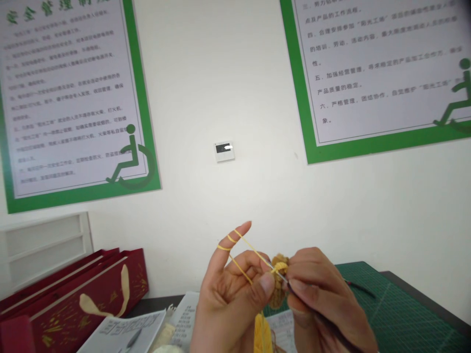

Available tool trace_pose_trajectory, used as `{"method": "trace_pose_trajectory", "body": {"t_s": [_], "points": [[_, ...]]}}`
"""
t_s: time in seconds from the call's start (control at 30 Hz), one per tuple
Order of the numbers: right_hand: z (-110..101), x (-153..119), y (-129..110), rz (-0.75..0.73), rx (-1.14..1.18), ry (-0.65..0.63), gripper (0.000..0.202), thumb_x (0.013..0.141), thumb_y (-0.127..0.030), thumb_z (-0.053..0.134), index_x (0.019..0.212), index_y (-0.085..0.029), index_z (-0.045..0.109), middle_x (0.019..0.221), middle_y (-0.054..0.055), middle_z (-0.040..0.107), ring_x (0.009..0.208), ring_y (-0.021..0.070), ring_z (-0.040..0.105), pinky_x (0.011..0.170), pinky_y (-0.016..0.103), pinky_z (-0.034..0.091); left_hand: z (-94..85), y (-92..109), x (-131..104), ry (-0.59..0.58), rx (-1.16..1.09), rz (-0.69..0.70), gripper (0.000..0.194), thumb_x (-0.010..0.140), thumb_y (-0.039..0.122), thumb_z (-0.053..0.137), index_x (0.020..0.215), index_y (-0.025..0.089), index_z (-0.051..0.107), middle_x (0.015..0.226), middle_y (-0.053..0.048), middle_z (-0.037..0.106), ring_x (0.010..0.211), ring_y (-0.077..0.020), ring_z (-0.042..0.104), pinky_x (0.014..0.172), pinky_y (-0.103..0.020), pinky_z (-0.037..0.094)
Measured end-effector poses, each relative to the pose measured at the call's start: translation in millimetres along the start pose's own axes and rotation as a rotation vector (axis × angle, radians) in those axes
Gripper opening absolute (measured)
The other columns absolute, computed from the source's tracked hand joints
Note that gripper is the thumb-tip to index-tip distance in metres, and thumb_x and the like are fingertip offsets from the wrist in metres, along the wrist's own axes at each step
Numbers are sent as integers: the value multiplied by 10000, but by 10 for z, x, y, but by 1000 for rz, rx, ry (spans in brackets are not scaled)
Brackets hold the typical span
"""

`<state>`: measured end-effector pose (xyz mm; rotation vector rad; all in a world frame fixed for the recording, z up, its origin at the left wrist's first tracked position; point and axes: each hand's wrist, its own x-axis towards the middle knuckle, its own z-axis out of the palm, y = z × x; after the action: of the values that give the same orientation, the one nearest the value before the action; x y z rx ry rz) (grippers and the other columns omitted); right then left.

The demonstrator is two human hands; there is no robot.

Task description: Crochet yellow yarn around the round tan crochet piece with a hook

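My left hand [235, 294] pinches the edge of a small crocheted piece [278, 291] in brown and yellow. Its index finger points up with yellow yarn [241, 267] wound around it, and the strand runs to the piece. My right hand [324, 294] is closed on a crochet hook [312, 314] with a dark handle. The hook's metal tip is at the yellow stitches on top of the piece, where both hands nearly meet. A bundle of yellow yarn [262, 333] shows below, partly hidden by my left hand.
Dark red gift bags [84, 304] stand at the left, beside a booklet [125, 331] and printed papers [184, 318]. On the right lies a green cutting mat [401, 314] with a dark curved tool [362, 288]. Green-framed posters and a thermostat [224, 151] are on the wall.
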<state>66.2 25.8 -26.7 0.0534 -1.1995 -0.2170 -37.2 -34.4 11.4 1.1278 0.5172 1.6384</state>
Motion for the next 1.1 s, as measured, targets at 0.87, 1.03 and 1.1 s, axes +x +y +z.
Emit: {"method": "trace_pose_trajectory", "body": {"t_s": [0.87,1.03,1.1], "points": [[-81,105,63,872,825,-176,136,951,-366,698,923,-240,657,915,6,665,816,133,628,727,243,510,-176,68,86,-105,-21,-134,347,730,87,836,1067,170,818,930,-94,761,860,-191,691,803,-264,524],[-49,38,84,671,643,-100,36,984,-279,654,1000,-260,681,880,13,694,816,147,686,735,262,567,-123,39,68,-18,65,-53,266,787,153,823,1047,207,818,881,-59,721,858,-173,652,812,-258,512],[-39,31,87,607,550,-54,46,983,-244,647,1000,-254,688,867,17,686,812,154,694,718,270,585,-83,17,48,23,79,-23,292,783,179,838,1071,219,812,932,-65,718,896,-188,650,830,-275,515]]}}
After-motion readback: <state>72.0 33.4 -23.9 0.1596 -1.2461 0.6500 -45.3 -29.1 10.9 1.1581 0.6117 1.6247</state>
